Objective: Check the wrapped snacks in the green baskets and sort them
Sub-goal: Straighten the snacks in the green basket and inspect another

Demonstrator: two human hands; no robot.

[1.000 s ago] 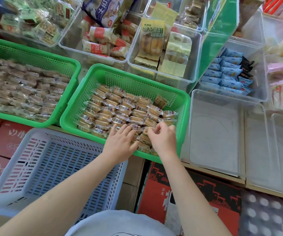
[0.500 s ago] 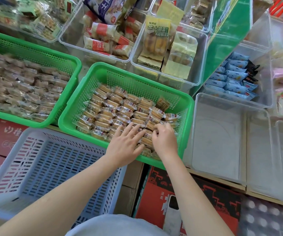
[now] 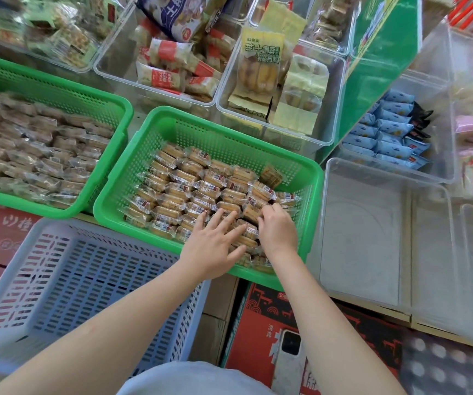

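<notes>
In the centre of the frame, the left hand lies flat with fingers spread on the wrapped snacks filling the middle green basket. The right hand, just beside it, curls its fingers around one packet.

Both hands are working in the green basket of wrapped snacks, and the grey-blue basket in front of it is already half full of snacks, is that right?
Not quite. The head view shows both the left hand and right hand in the green basket of wrapped snacks, but the grey-blue basket in front holds no snacks.
</notes>
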